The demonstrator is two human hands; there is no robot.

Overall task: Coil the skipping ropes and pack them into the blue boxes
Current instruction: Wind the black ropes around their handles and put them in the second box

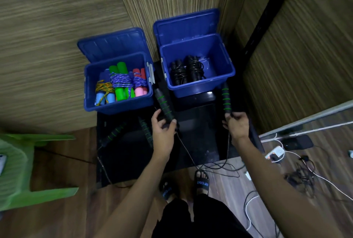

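Over the black table [198,142], the left hand [163,128] grips one black, green-ringed handle [163,104] and the right hand [236,125] grips the other handle [226,98], their thin rope [188,153] trailing floorward. Behind stand two open blue boxes: the left box [118,106] holds coiled coloured ropes [120,84], the right box [200,87] black coils [186,71]. Another rope [116,132] lies loose on the table.

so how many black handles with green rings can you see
4. One in the left hand, handle; one in the right hand, handle; two lying on the black table, at and. Others may be hidden in the dark.
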